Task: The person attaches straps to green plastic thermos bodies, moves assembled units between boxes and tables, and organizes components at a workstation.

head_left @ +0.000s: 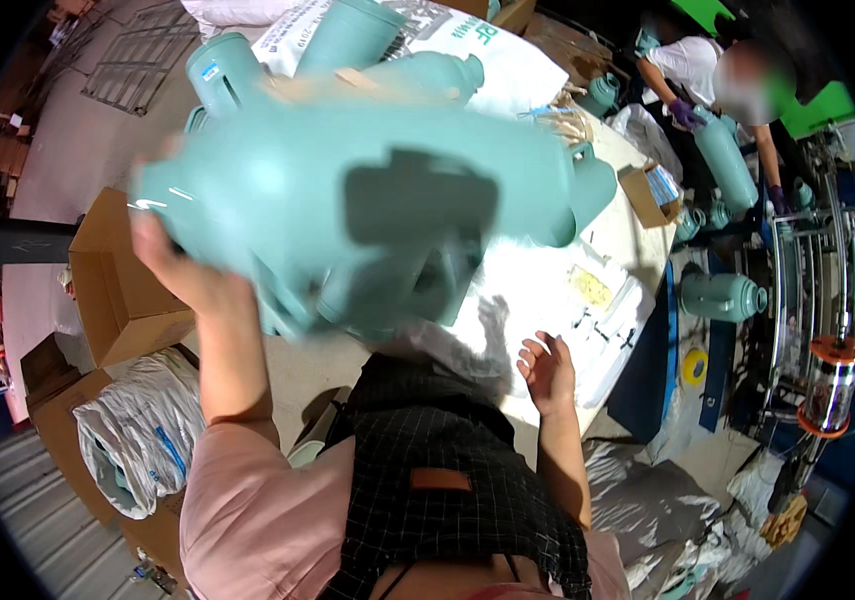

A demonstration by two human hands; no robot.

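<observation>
A large teal thermos flask body (pixel 293 180) lies sideways across the view, close in front of me and blurred by motion. My left hand (pixel 193 275) is closed around its neck end at the left; some fingers are hidden behind it. A dark shadow falls on its side. Below and behind it more teal flask parts (pixel 378 290) are partly covered. Several others, among them an upright teal flask shell (pixel 348 38), stand at the far side. Over the white table (pixel 518 290), my right hand (pixel 548 372) is empty, its fingers loosely curled and apart.
Open cardboard boxes (pixel 123 285) stand at the left, one with a white plastic bag (pixel 143 430). A small carton (pixel 651 195) sits on the table's right side. At the upper right a co-worker in purple gloves handles another teal flask (pixel 726 160). A metal frame (pixel 786 300) stands right.
</observation>
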